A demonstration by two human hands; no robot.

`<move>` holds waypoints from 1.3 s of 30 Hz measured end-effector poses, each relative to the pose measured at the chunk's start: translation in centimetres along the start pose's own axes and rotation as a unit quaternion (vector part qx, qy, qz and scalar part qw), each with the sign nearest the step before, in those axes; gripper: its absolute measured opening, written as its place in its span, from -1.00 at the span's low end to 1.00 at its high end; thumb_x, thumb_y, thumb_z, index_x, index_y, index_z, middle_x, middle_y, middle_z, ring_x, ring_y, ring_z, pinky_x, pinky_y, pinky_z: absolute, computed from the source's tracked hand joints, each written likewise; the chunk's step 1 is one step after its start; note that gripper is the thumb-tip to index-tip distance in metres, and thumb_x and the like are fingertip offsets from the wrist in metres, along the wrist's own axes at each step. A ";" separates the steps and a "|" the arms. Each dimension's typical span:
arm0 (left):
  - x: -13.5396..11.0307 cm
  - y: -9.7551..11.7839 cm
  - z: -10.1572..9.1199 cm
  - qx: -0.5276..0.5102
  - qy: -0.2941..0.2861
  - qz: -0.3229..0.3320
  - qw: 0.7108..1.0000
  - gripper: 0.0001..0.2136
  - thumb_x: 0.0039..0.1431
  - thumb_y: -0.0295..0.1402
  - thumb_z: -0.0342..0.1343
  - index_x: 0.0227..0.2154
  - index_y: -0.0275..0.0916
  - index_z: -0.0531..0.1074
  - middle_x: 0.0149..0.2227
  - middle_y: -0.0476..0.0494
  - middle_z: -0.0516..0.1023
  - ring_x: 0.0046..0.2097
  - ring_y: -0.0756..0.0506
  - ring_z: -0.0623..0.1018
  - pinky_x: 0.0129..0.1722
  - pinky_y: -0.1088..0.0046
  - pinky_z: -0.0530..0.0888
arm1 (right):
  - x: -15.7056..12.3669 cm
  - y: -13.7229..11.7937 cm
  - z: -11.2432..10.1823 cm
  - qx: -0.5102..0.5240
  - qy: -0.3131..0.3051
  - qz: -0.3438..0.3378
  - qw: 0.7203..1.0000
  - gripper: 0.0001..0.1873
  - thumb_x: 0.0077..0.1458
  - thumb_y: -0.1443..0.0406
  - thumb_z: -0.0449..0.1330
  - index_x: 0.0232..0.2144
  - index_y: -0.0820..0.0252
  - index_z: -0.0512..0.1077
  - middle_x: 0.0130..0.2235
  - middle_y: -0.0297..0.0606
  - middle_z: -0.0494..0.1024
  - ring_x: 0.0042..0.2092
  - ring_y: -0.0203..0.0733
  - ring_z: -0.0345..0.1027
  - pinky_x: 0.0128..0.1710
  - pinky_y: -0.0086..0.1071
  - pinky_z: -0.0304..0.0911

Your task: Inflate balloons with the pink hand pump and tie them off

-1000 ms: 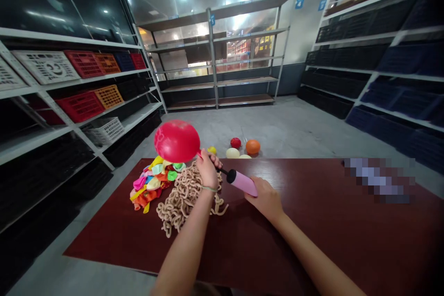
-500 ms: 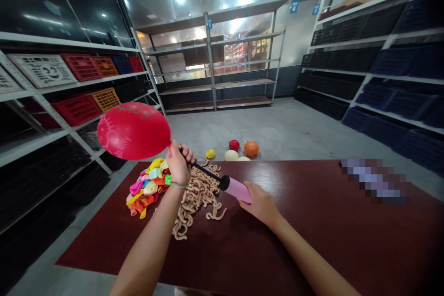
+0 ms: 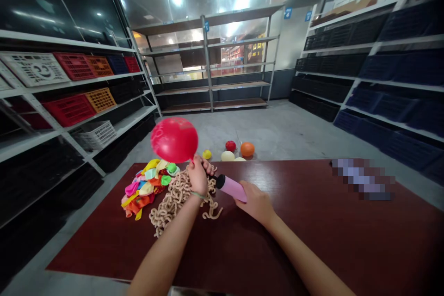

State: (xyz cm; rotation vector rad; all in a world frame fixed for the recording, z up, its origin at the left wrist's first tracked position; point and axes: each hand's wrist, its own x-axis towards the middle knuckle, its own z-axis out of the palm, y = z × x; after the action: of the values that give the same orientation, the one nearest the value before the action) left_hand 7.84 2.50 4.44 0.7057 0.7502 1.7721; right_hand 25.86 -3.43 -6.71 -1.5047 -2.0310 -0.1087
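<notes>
Your left hand (image 3: 199, 175) is closed around the neck of the red balloon (image 3: 174, 139), just at the black end of the hand pump (image 3: 233, 188), and your right hand (image 3: 255, 202) grips the pink barrel of this same pump. The balloon is inflated and it is in the air, up and to the left of your left fist, while the pump is tilted above the brown table (image 3: 277, 245). Under your left forearm lies a heap of beige twisted cords (image 3: 175, 196), and just beside it, to the left, is a pile of limp, colourful balloons (image 3: 147, 188). Beyond the far table edge you have, on the floor, a yellow ball (image 3: 207, 154), an orange ball (image 3: 247, 149) and a red ball (image 3: 231, 146) (perhaps these are balloons also; I cannot tell). A pixelated object (image 3: 362, 178) lies well apart, at the right.
</notes>
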 end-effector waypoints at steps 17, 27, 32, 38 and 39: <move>-0.6 -4.1 2.1 -0.007 0.011 -0.035 0.999 -0.60 0.11 -0.03 0.13 -0.54 -0.18 0.10 -0.70 0.17 0.14 -0.73 0.11 0.17 -0.74 0.60 0.15 | 0.4 0.1 -0.3 -0.007 0.021 0.077 0.997 -0.56 0.00 0.23 0.17 -0.03 0.16 0.33 -0.19 -0.19 0.53 -0.18 -0.07 0.42 -0.30 -0.34 0.22; 3.1 7.2 -0.9 0.016 -0.019 0.056 0.998 -0.66 0.14 -0.12 0.11 -0.52 -0.18 0.13 -0.68 0.16 0.12 -0.72 0.10 0.16 -0.75 0.60 0.14 | 0.1 -0.7 -0.2 0.058 -0.017 -0.009 0.998 -0.58 0.06 0.19 0.16 -0.01 0.15 0.32 -0.13 -0.16 0.53 -0.14 -0.09 0.43 -0.21 -0.32 0.25; 2.5 4.0 1.1 -0.001 0.033 0.094 0.995 -0.66 0.17 -0.09 0.07 -0.52 -0.18 0.11 -0.68 0.17 0.11 -0.74 0.11 0.15 -0.77 0.61 0.10 | 0.4 -0.1 -0.1 0.059 0.008 0.046 0.997 -0.59 0.03 0.19 0.17 -0.05 0.13 0.33 -0.18 -0.20 0.54 -0.16 -0.07 0.43 -0.23 -0.32 0.24; -0.9 -3.6 2.1 0.014 0.000 0.000 1.000 -0.60 0.13 0.00 0.09 -0.52 -0.18 0.11 -0.70 0.17 0.14 -0.74 0.11 0.18 -0.75 0.59 0.17 | 0.2 -0.3 -0.3 0.037 0.020 0.068 0.997 -0.58 0.02 0.19 0.18 -0.04 0.13 0.33 -0.18 -0.19 0.54 -0.16 -0.06 0.43 -0.26 -0.34 0.22; -0.9 -3.7 1.7 0.013 -0.001 -0.007 1.000 -0.60 0.13 0.01 0.09 -0.53 -0.18 0.11 -0.70 0.17 0.14 -0.74 0.11 0.17 -0.75 0.59 0.17 | 0.1 -0.4 -0.4 0.028 0.015 0.062 0.998 -0.58 0.02 0.19 0.18 -0.04 0.13 0.33 -0.19 -0.20 0.54 -0.16 -0.06 0.43 -0.27 -0.34 0.21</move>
State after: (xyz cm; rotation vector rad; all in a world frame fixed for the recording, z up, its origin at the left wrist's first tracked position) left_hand 11.60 2.91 2.58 0.7190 0.7762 1.7512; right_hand 25.64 -3.60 -6.20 -1.5790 -1.8976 -0.0231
